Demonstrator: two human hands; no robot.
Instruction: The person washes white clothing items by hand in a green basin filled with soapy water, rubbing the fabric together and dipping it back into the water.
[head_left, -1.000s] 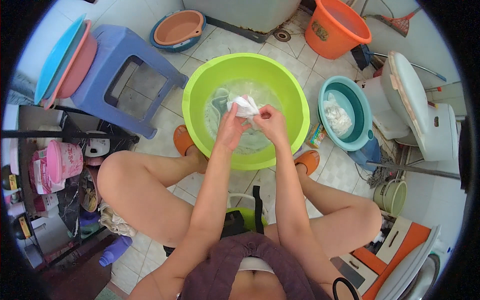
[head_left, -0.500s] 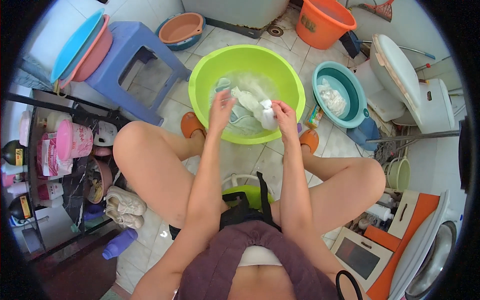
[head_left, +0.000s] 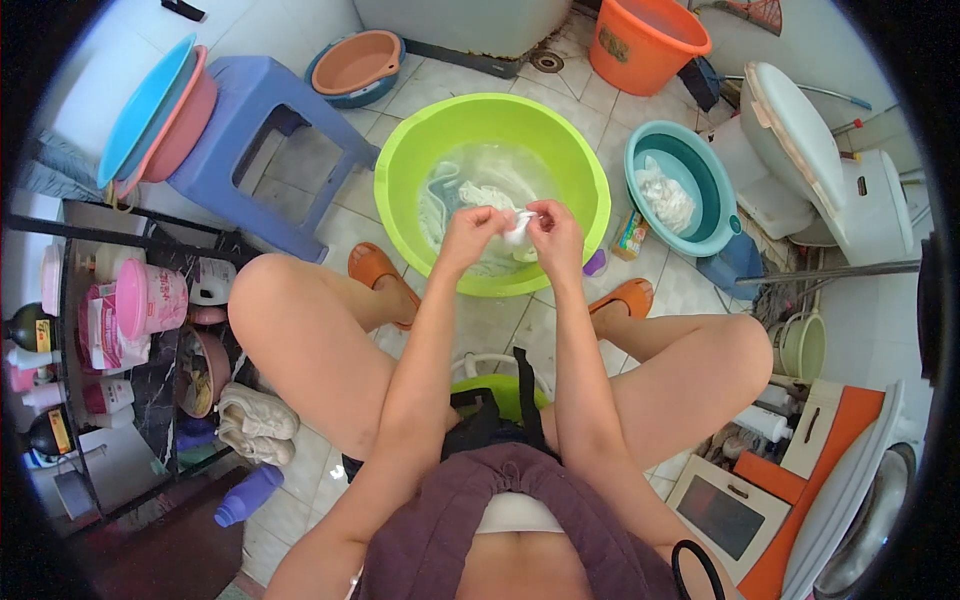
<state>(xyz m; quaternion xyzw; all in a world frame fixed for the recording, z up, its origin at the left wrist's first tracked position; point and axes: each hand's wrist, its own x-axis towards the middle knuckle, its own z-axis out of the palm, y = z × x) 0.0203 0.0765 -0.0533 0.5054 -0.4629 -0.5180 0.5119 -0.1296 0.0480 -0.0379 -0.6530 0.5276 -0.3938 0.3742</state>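
Note:
Over the near part of a large lime-green basin (head_left: 590,205), my left hand (head_left: 470,238) and my right hand (head_left: 555,238) are close together. Both pinch a small bunched piece of white cloth (head_left: 518,228), one hand at each side of it. Its exact kind is hidden by the folds. Cloudy water fills the basin's bottom, with pale wet laundry (head_left: 490,195) lying in it. A light greenish cloth (head_left: 434,205) with a trim edge rests at the basin's left side.
Right of the basin, a teal tub (head_left: 705,235) holds white cloth (head_left: 665,195) beside a toilet (head_left: 795,120). A blue stool (head_left: 240,90) with stacked basins stands left. Beyond are an orange bucket (head_left: 650,50) and a brown basin (head_left: 355,60). Shoes (head_left: 257,425) and a purple bottle (head_left: 248,495) lie lower left.
My left hand, empty and blurred before, has come right and closed on the white cloth beside my right hand. My right hand has shifted slightly left and nearer. My feet have moved a little.

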